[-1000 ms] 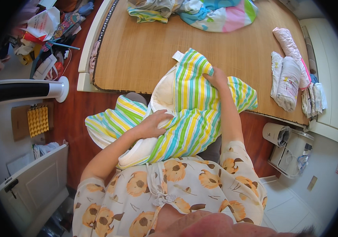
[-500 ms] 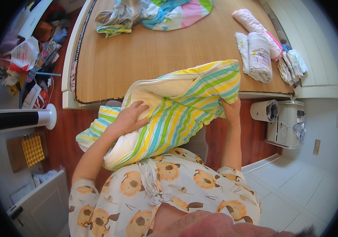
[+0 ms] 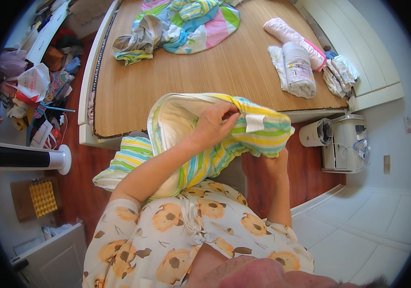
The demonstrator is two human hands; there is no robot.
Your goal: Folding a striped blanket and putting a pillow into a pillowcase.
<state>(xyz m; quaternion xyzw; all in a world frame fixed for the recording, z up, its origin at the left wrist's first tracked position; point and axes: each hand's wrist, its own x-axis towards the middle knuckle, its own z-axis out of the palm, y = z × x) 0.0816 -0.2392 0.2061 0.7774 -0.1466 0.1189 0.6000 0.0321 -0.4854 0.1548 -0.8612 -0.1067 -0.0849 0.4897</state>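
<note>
Now that the left hand (image 3: pixel 215 127) has shifted toward two o'clock, pinching the striped cloth (image 3: pixel 213 159) over the lap (image 3: pixel 235 175), its edge is controlled; the right hand (image 3: pixel 277 165), at three o'clock, hides its fingers, grip unclear.

With your left hand (image 3: pixel 210 127), you are pinching the striped cloth (image 3: pixel 270 137) beside its white tag (image 3: pixel 255 123); your right hand (image 3: pixel 277 164) is holding its right end, and a rolled bundle (image 3: pixel 299 69) is lying on the bed (image 3: pixel 191 77).

A home bedroom: mat-topped bed (image 3: pixel 205 74), rolled bedding (image 3: pixel 299 72), tower fan (image 3: pixel 18 157).
</note>
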